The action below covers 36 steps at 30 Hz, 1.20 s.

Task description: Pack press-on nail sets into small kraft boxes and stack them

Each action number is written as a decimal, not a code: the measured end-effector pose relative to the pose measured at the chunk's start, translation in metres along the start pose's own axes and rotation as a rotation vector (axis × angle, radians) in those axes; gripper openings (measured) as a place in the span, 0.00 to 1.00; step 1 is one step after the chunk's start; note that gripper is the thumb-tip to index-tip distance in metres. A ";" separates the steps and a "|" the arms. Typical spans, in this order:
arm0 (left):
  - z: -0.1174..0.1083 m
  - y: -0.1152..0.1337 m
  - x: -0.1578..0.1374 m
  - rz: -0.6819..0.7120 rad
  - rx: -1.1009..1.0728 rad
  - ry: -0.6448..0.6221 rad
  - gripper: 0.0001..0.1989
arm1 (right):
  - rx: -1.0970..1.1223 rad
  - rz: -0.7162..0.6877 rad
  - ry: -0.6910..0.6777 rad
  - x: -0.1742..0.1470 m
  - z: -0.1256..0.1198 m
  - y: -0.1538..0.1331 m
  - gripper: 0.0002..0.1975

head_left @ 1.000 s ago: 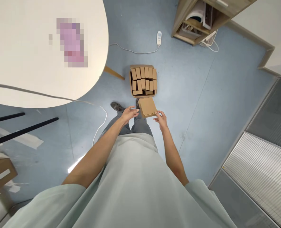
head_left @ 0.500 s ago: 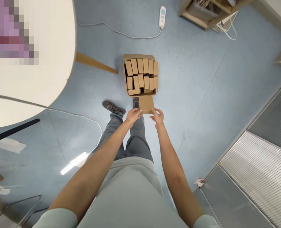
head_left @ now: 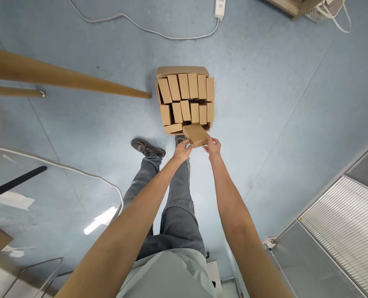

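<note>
Between my two hands is a small flat cardboard box (head_left: 196, 133), tilted, its far edge over the near rim of a larger box. My left hand (head_left: 183, 151) grips its near left corner, and my right hand (head_left: 213, 146) has the near right corner. The larger open cardboard box (head_left: 182, 71) stands on the floor beyond my feet. Packed in it are several small cardboard boxes (head_left: 184, 86) standing on edge in two rows, with another small box (head_left: 173, 128) lying crosswise at the front left. The held box hides part of the front right.
A wooden table leg (head_left: 78, 81) reaches the floor left of the large box. A white cable (head_left: 146, 30) with a white power strip (head_left: 220, 8) runs across the floor beyond. Another cable (head_left: 78, 167) hangs at left. Grey panels (head_left: 320, 256) stand at right.
The held box has moved forward to the large box's near edge and turned at a slant. My view has come lower and closer, and the round table has mostly left it.
</note>
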<state>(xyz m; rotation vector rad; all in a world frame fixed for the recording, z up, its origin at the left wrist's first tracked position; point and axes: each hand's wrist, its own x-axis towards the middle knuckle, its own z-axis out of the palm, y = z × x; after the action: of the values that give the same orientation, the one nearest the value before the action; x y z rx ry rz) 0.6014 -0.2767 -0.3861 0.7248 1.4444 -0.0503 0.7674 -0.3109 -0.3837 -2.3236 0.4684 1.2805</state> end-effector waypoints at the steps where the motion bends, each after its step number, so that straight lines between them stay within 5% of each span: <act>1: 0.002 0.000 0.004 -0.002 0.035 0.003 0.17 | 0.002 0.008 0.008 0.006 -0.001 -0.001 0.14; 10: 0.021 0.014 0.008 0.005 0.257 -0.073 0.21 | 0.011 0.030 0.060 0.014 -0.011 -0.002 0.13; 26: 0.000 0.022 0.011 -0.042 0.253 -0.013 0.26 | -0.071 0.041 -0.037 0.022 0.014 -0.007 0.18; 36: -0.020 0.047 -0.081 -0.001 0.429 -0.136 0.27 | -0.031 -0.062 -0.069 -0.066 -0.011 -0.020 0.06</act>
<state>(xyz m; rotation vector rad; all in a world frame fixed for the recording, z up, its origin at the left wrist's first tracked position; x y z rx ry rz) 0.5916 -0.2621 -0.2919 1.0483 1.3151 -0.4125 0.7514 -0.2944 -0.3175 -2.2922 0.3534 1.3420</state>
